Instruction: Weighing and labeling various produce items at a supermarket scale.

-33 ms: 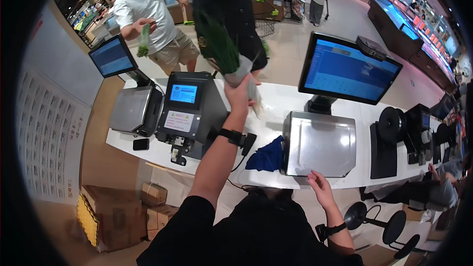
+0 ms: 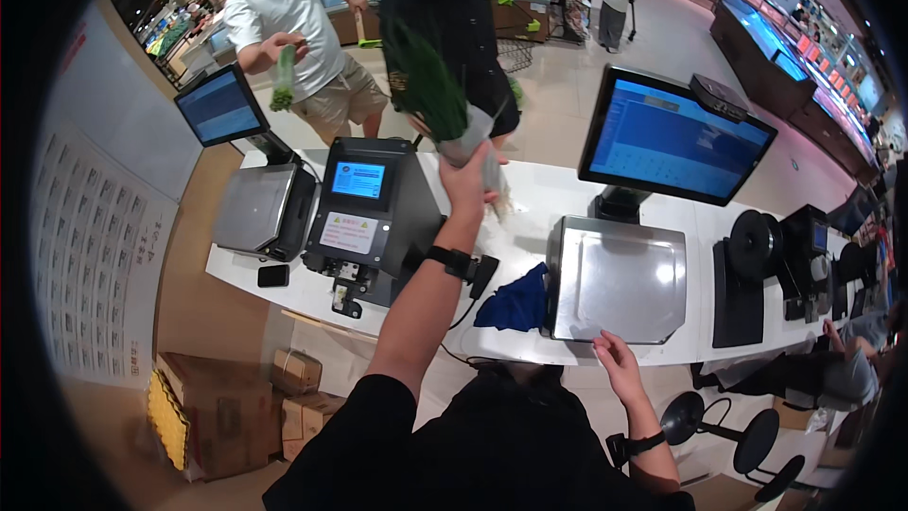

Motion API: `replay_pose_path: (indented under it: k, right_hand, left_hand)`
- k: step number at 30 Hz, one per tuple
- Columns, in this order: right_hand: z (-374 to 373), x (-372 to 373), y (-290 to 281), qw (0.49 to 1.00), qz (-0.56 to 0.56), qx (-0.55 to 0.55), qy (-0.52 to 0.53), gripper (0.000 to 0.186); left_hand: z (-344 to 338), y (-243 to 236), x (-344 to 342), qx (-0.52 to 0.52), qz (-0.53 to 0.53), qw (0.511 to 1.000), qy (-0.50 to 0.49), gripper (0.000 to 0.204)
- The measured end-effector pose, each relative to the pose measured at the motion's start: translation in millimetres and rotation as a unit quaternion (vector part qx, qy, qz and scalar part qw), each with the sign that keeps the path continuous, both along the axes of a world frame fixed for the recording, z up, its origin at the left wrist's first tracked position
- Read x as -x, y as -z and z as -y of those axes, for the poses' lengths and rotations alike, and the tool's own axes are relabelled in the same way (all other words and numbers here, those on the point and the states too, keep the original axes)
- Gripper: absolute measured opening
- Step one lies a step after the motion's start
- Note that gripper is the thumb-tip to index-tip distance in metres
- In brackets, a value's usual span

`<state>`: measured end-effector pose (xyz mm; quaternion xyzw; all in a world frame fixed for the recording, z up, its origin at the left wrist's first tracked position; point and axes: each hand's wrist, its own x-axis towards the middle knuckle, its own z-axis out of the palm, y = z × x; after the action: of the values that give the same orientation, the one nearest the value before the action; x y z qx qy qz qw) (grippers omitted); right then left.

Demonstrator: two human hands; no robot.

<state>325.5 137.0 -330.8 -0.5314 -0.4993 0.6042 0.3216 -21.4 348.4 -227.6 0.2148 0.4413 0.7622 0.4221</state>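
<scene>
Long white smooth-topped surface [image 2: 544,180] runs approx 9 to 3 o'cl. across the view. Beyond it, at 12, a person in a dark short-sleeved shirt [image 2: 445,14]; at 11, a person in a white T-shirt and khaki shorts [image 2: 279,14]. Big brown cardboard box [image 2: 232,416] on the floor b/w 7 and 8.

On the surface: dark grey boxy machine w/ small lit blue screen and white label [image 2: 409,199], b/w 9 and 10; black-framed tilted monitor w/ blue display [image 2: 676,137] at 2; square silver metal weighing plate [image 2: 617,279] just below that monitor, b/w 3 and 4. Second silver metal plate [image 2: 253,210] at 9, w/ smaller black-framed blue monitor [image 2: 221,105] at 10.

Bundle of long dark-green leaves w/ pale wrap [image 2: 430,90] is just L of 12, tilted, leaf tips twd 11, pale root end twd 5. Leaves blurred, overlapping the dark shirt; can't tell if they touch it.

Crumpled dark-blue cloth [image 2: 515,301] at 5, right beside the R weighing plate.

Hands well apart. L hand [image 2: 465,180], approx 12, clamped round the bundle's wrapped lower part, above the surface. R hand [image 2: 615,360], b/w 4 and 5, fingers loosely bent and parted, at the R plate's near edge; can't tell if touching.

Small bunch of green stalks [image 2: 283,80], approx 10-11, in the white-shirted person's hand. Flat black phone-like rectangle [image 2: 273,275] b/w 8 and 9.
</scene>
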Motion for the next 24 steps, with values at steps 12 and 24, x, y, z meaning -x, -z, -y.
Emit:
replay_pose_path:
  k: [12, 24]
  right_hand:
    - [-13.2, 17.2, 7.3, 1.0, 0.005, 0.015, -0.002, 0.041]
    - [-27.9, 36.3, 15.0, 0.999, -0.01, 0.019, -0.027, 0.04]
  left_hand:
    - [8.7, -22.2, 57.5, -0.178, 0.316, 0.931, 0.046, 0.066]
    - [23.7, -82.3, 155.5, -0.319, 0.363, 0.875, -0.001, 0.043]
